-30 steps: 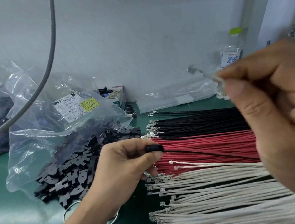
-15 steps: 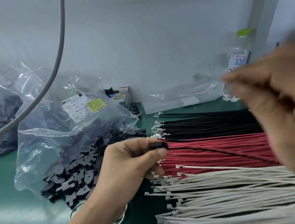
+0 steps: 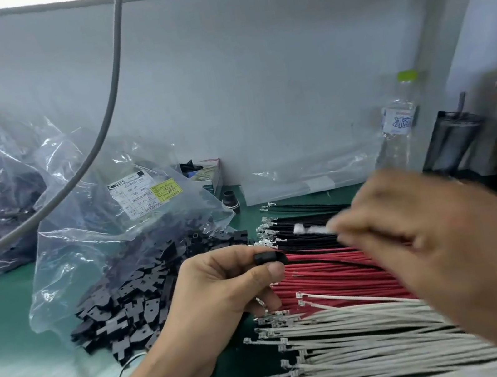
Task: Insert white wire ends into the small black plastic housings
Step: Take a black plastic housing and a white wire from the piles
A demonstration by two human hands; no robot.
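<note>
My left hand (image 3: 224,287) pinches a small black plastic housing (image 3: 268,257) between thumb and forefinger, above the wire rows. My right hand (image 3: 442,251), blurred by motion, pinches a white wire (image 3: 313,229) whose metal-tipped end points left, a short way right of and slightly above the housing. The wire's tail trails out past the hand at the right. Below both hands lies a row of white wires (image 3: 366,349) with crimped ends facing left. A heap of loose black housings (image 3: 136,309) spills from a clear bag at the left.
Red wires (image 3: 327,277) and black wires (image 3: 302,225) lie in rows behind the white ones on the green mat (image 3: 10,343). A labelled clear bag (image 3: 106,212), a grey cable (image 3: 109,112), a water bottle (image 3: 401,126) and a dark cup (image 3: 450,144) stand around. A metal ring (image 3: 129,366) lies by my left wrist.
My right hand has come down and to the left with the white wire, bringing its tip close to the housing. The left hand has held its place with the housing.
</note>
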